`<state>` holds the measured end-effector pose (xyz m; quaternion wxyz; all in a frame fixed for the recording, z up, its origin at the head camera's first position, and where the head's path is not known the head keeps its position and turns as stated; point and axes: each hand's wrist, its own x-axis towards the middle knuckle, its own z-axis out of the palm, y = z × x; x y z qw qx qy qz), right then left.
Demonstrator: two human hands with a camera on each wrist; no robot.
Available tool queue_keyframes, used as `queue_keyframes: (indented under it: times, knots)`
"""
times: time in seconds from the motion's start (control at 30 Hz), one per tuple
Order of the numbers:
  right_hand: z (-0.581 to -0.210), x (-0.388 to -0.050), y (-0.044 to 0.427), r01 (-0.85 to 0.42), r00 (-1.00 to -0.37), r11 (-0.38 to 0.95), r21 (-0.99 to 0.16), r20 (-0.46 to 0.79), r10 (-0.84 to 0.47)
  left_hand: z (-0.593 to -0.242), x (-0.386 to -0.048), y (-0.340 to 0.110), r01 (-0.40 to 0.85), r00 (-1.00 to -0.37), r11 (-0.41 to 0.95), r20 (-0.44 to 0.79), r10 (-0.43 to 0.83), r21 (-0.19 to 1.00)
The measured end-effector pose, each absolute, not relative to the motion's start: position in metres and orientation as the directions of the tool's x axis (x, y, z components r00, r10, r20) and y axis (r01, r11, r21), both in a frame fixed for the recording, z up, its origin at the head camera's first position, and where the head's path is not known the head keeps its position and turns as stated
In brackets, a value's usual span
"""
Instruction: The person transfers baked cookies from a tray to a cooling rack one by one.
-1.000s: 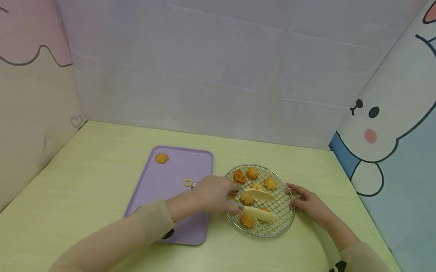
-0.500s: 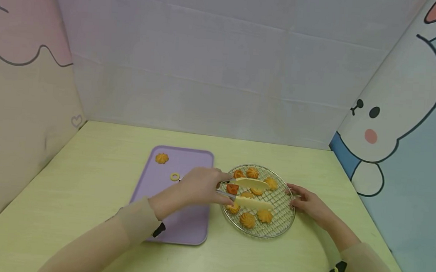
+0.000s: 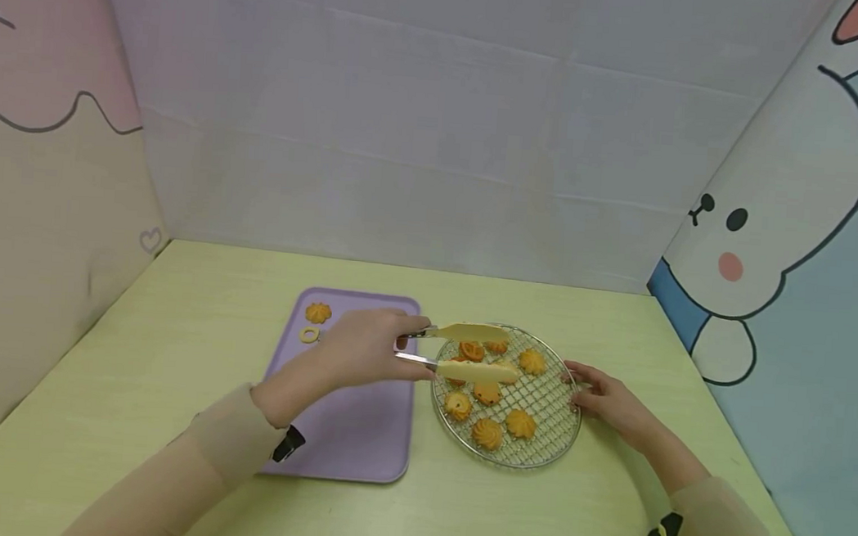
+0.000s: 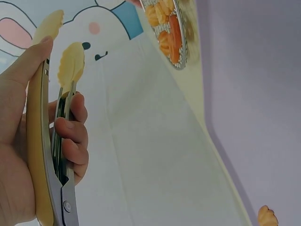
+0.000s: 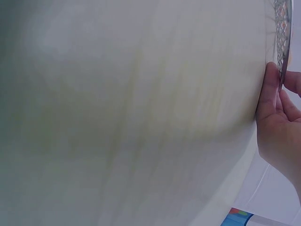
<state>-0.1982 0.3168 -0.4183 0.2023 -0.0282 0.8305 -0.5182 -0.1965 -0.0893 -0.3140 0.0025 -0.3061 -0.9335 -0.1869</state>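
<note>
My left hand (image 3: 365,348) holds a pair of tongs (image 3: 470,372) with yellow scalloped tips. It hovers over the right side of the purple tray (image 3: 360,436), the tips reaching over the rack's left edge. Nothing sits between the spread tips (image 4: 71,63) in the left wrist view. Several golden cookies (image 3: 520,424) lie on a round wire rack (image 3: 546,402), some partly covered by the tongs. At the rack's right rim, my right hand (image 3: 612,402) pinches the edge between thumb and fingers (image 5: 269,89). One cookie (image 3: 318,312) rests in the tray's far left corner.
Rack and tray stand side by side on a pale yellow table (image 3: 197,319). A white wall (image 3: 422,136) closes the back, and panels with cartoon drawings flank both sides. The yellow ring (image 3: 310,335) at the tongs' handle end shows over the tray.
My left hand has moved left and away from me with the tongs, from above the rack to above the tray. Cookies formerly under the tips are uncovered. My right hand stays at the rim.
</note>
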Motion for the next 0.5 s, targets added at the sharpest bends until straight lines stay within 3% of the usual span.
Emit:
queue_keyframes:
  times: [0.2,0.5]
  knots:
    - [-0.416,-0.198,0.315,0.16,-0.916,0.457,-0.875,-0.304,-0.261,-0.308,-0.197,-0.107,0.555,-0.826,0.743,0.14,0.546,0.374]
    - [-0.415,-0.197,0.314,0.146,-0.916,0.45,-0.881,-0.292,-0.276,-0.308,-0.199,-0.136,0.56,-0.828,0.774,0.247,0.504,0.296]
